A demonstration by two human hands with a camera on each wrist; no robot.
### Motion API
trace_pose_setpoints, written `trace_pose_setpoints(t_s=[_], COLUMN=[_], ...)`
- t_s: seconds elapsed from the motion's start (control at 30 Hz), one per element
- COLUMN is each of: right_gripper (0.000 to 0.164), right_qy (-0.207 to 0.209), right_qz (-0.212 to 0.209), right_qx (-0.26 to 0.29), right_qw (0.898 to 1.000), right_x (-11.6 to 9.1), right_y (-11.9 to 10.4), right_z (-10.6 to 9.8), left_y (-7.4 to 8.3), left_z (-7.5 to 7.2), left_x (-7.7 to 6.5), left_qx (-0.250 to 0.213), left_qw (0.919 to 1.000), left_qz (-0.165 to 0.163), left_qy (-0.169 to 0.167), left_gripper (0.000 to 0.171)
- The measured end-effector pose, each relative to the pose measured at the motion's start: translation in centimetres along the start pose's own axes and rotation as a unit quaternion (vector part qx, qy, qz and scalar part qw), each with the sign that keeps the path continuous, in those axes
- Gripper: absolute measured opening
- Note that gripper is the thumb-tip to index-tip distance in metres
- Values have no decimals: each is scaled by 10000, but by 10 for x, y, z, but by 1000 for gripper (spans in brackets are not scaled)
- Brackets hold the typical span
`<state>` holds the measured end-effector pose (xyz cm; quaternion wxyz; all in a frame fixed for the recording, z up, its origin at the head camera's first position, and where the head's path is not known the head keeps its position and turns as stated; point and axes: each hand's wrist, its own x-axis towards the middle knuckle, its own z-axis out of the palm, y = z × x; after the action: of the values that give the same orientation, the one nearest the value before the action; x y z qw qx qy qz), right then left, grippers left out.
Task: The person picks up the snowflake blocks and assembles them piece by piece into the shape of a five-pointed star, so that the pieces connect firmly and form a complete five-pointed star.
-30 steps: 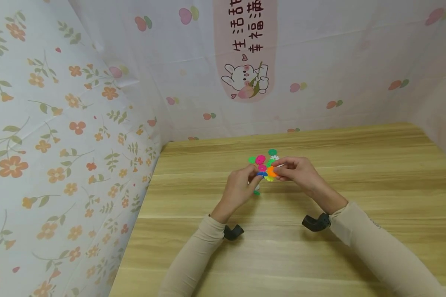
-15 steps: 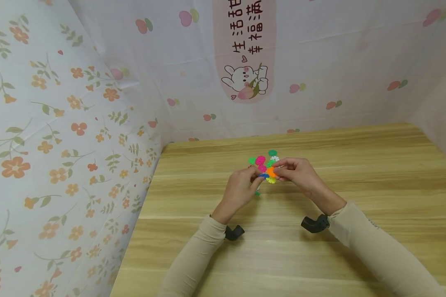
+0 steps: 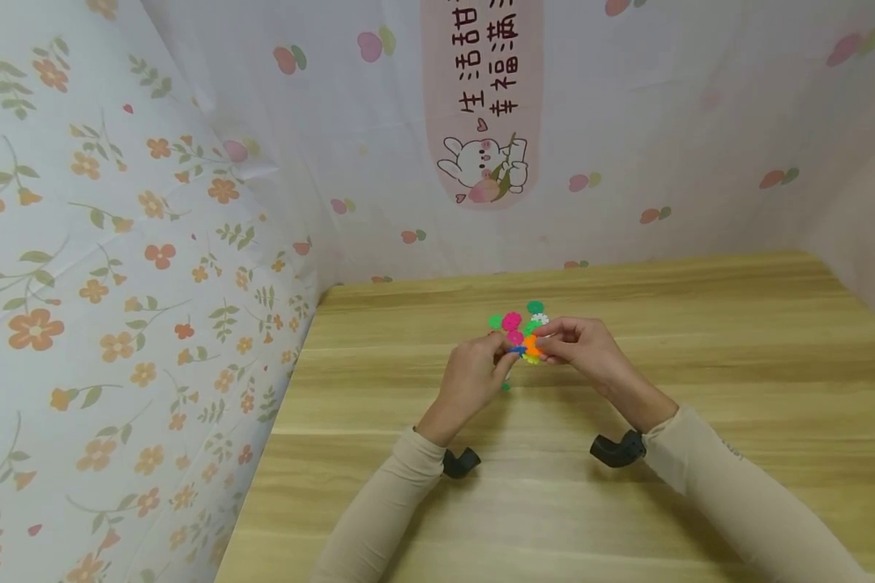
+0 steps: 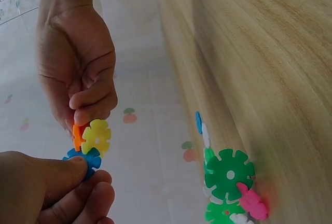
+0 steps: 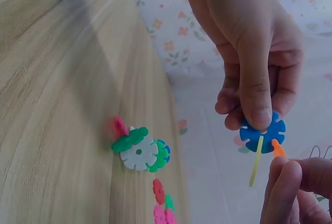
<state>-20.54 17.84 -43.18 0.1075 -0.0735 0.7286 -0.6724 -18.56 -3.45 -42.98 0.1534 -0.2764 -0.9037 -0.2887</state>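
Note:
In the left wrist view, my left hand (image 3: 472, 376) pinches a blue notched plastic disc (image 4: 93, 158) between thumb and fingers. A yellow disc (image 4: 96, 137) of the same kind stands edge-on in one of the blue disc's slots. My right hand (image 3: 586, 352) pinches an orange disc (image 5: 278, 148), whose edge meets the blue disc's rim beside the yellow one. Most of the orange disc is covered by the right fingertips. Both hands are held close together, raised above the wooden table (image 3: 554, 502).
Several notched discs lie behind the hands, among them a pink one (image 3: 511, 321), a dark green one (image 4: 220, 175) and a white one (image 5: 138, 156). Black curved mounts (image 3: 618, 449) stick out at both wrists. A patterned cloth (image 3: 364, 162) hangs behind the table.
The head view has tilted slightly, shifting the scene downward. Both hands keep their grips and nearly the same place, and the yellow disc shows less between them.

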Motion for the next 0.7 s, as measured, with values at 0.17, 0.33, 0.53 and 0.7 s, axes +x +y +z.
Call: trace_pose_setpoints(t_s=[0.17,0.33,0.53,0.7], right_gripper=[30,29,27,29], right_qy=[91,177,271,272], right_qz=[-17,-151,-191,-234], right_qx=[21,87,198,114], right_qw=[10000,9997,9993,9993], right_x=[-2,-2,-1,0], right_y=[2,2,1,-1], right_z=[2,3,5,6], left_y=[-1,-2,-3,-3], left_z=[2,4,6,8], left_x=[-2,-1,0,1], left_qx=[18,92,28,-15], left_qw=[9996,9982,9967,9946], left_qz=[230,461,576,742], left_qy=[185,380,566,727], left_gripper=[11,12,10,12])
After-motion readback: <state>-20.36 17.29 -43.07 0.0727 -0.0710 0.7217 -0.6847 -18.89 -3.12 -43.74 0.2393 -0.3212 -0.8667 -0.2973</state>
